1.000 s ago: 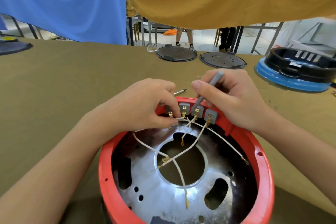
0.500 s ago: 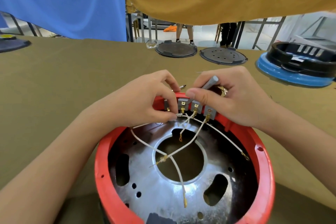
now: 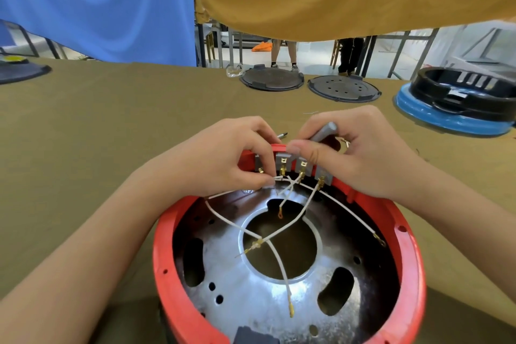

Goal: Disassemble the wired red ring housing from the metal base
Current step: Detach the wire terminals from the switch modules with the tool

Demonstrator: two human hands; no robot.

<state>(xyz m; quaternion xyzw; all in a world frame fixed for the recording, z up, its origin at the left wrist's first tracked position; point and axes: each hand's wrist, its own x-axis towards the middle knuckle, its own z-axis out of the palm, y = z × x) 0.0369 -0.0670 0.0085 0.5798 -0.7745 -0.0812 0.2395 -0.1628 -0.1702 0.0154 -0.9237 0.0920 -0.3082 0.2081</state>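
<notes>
The left hand point(image 3: 223, 158) pinches a white wire point(image 3: 280, 178) between thumb and forefinger, just below the gray terminal block point(image 3: 293, 163) on the far rim of the red ring housing point(image 3: 413, 260). The right hand point(image 3: 360, 153) curls around a gray-handled tool point(image 3: 325, 131), its thumb pressing on top of the block. Since a second ago, the tool has tipped from nearly upright to lying lower in the fist, and both hands have closed in on the terminals; this suggests a connector is being worked loose.

The housing sits at the near edge of the cloth-covered table point(image 3: 111, 126), around the metal base point(image 3: 251, 301). Loose wires cross the base's central hole and could snag.

Near the far edge lie two dark round lids point(image 3: 272, 79) and, toward the far right corner, a blue-and-black housing point(image 3: 458, 100).
</notes>
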